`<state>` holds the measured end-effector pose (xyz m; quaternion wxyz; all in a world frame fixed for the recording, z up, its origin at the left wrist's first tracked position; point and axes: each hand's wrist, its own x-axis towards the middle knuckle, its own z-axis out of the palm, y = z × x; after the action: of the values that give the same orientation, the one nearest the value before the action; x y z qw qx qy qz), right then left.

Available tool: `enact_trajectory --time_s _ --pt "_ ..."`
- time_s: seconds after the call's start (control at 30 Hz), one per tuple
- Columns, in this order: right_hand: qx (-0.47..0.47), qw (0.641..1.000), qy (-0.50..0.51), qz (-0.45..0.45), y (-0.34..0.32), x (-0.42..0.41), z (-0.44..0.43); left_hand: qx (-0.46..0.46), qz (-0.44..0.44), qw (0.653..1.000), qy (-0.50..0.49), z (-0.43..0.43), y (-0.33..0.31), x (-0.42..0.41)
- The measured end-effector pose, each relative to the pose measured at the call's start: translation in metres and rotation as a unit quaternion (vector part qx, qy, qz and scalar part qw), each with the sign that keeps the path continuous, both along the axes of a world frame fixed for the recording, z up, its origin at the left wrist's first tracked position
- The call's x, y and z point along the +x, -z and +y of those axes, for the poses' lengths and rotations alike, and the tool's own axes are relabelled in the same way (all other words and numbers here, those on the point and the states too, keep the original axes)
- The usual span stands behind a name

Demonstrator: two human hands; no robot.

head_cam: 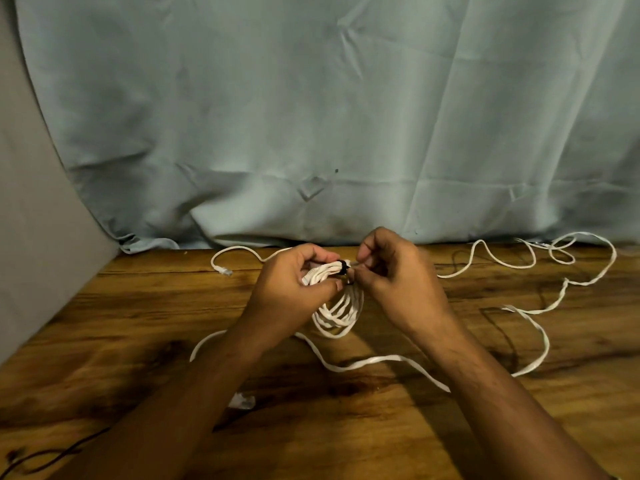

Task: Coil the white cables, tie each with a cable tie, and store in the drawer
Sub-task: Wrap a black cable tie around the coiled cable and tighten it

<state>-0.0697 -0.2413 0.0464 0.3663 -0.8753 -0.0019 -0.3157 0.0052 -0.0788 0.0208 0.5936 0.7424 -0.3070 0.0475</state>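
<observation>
Far left: plug end (223, 270) lies loose on the wooden table (104, 341).

Left hand (294, 275): fingers curled round the top of the coiled white cable (334, 317), mid-table. The loops hang below, fanned apart.

Black cable tie (343, 266) wraps the bunch just beside the left thumb.

Right hand (391, 271): fingertips pinch at the tie. Whether it is fastened: cannot tell.

Risks:
- If the left grip eases, the fanned loops spring out before the cinch.
- The tie may catch only some strands.
- The pinch could slip.

Right: loose cable (540, 327) trails in long bends and may snag or drag. Drawer not in view.
</observation>
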Motion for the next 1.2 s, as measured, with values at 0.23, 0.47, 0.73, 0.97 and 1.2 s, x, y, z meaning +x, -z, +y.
enact_trajectory --time_s 0.23,0.47,0.73,0.97,1.2 --pt "0.050 0.998 -0.041 0.017 0.003 0.003 0.001 0.041 -0.079 0.993 -0.083 0.000 -0.001 -0.009" --pt "0.178 0.980 -0.085 0.034 0.009 0.009 0.006 0.042 -0.105 0.987 -0.110 0.003 0.000 -0.011" --pt "0.303 0.944 -0.121 0.049 0.004 0.007 0.008 -0.008 -0.059 0.991 -0.117 0.002 -0.003 -0.013" --pt "0.287 0.950 -0.097 0.070 0.004 0.006 0.005 -0.008 -0.050 0.993 -0.103 0.000 -0.003 -0.018" --pt "0.257 0.959 -0.108 0.054 0.002 0.006 0.004 -0.023 -0.025 0.995 -0.090 0.000 -0.006 -0.017"
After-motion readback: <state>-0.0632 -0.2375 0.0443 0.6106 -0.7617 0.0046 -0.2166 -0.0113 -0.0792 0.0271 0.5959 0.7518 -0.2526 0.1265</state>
